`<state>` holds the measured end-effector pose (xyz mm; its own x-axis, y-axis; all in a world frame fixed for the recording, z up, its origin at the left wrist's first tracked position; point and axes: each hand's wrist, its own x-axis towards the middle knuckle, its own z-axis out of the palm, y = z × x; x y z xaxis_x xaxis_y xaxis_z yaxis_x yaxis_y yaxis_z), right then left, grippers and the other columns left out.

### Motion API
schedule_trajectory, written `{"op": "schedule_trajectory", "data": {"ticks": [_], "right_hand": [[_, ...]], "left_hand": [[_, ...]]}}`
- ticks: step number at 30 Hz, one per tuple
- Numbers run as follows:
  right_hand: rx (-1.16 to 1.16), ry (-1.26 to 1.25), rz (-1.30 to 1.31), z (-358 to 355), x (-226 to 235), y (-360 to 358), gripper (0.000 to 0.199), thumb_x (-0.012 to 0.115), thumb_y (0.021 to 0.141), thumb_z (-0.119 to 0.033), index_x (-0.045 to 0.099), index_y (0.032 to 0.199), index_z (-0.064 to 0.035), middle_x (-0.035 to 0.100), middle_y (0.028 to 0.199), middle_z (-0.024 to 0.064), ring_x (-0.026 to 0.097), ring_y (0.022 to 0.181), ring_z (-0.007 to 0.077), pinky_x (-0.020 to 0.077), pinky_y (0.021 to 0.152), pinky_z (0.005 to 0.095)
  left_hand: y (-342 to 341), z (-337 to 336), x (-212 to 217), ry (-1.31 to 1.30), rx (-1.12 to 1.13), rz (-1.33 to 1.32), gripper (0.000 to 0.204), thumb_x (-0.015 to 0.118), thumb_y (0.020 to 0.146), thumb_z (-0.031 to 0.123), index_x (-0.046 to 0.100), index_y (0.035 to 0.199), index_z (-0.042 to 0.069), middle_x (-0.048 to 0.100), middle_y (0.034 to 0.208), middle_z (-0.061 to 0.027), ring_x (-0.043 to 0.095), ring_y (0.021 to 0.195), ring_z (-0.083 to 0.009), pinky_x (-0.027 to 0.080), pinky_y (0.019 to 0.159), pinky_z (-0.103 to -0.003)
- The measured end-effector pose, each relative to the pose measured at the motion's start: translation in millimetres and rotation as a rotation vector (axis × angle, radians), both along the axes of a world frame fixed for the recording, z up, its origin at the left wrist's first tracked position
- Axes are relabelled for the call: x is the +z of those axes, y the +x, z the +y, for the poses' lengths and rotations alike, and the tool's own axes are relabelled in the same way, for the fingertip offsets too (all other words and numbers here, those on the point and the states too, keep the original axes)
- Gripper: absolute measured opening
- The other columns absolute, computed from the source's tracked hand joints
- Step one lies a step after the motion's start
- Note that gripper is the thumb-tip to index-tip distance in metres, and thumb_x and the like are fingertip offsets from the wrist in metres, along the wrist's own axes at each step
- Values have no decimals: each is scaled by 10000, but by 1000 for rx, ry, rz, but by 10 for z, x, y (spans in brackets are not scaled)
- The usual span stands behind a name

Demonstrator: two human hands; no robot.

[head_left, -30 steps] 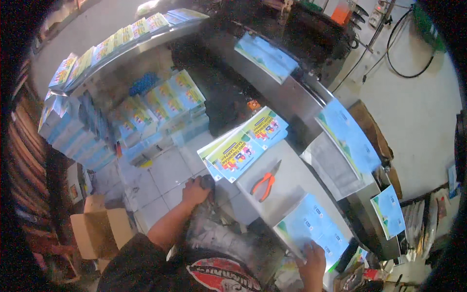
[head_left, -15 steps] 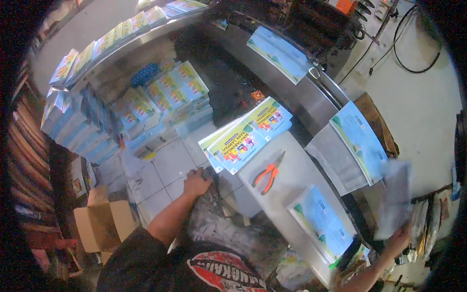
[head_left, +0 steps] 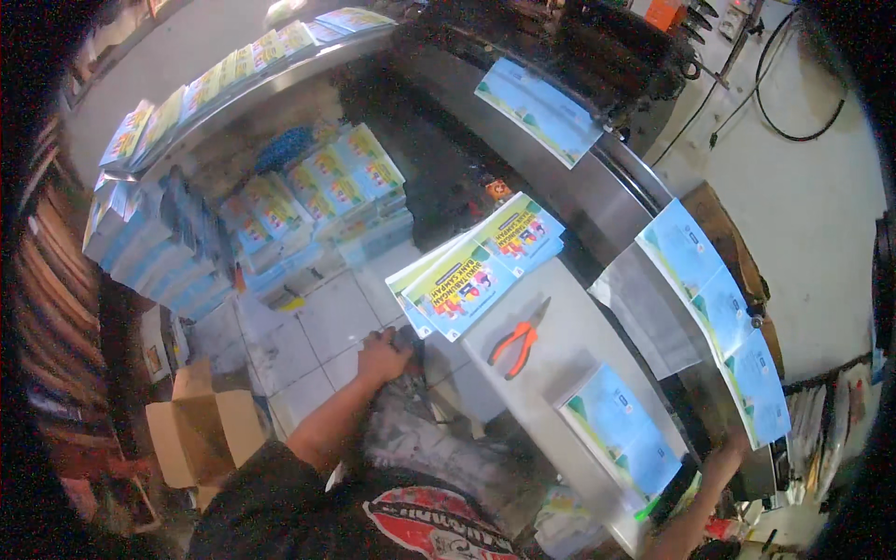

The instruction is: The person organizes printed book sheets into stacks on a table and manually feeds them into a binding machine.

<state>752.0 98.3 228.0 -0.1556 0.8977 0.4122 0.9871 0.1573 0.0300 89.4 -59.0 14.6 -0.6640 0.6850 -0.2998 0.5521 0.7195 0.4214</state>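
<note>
The left hand (head_left: 385, 355) is curled over the table edge (head_left: 420, 347) at seven o'clock of the orange-handled pliers (head_left: 519, 340). The right hand (head_left: 726, 457), grip unclear, touches the blue sheets (head_left: 723, 313) at four o'clock. An open cardboard box (head_left: 201, 431) sits at eight o'clock, contents unclear.

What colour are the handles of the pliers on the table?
Orange, seen in the head view: the pliers.

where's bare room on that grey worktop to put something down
Bare grey worktop lies between the orange-handled pliers and the blue booklet near the right hand. A smaller strip runs below the pliers toward the left hand. The colourful booklet stack crowds the far end.
</note>
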Motion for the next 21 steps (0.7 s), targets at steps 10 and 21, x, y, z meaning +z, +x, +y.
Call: {"op": "schedule_trajectory", "data": {"ticks": [10,21], "right_hand": [[256,-562,-59,-1460,-155,-2107,874,828,588,-371,458,1319,-66,360,1423,233,324,1308,427,263,1073,543],[-226,-673,238,-885,986,-1757,330,608,795,-47,626,1124,-29,640,1034,220,593,1049,346,473,854,342]], "left_hand": [[-22,-29,35,-24,-62,-18,779,545,803,595,408,1363,72,484,1234,-286,481,1154,-452,438,942,-520],[12,-86,147,-44,-24,-25,731,583,779,526,438,1354,98,467,1284,-239,466,1193,-410,429,942,-519]]}}
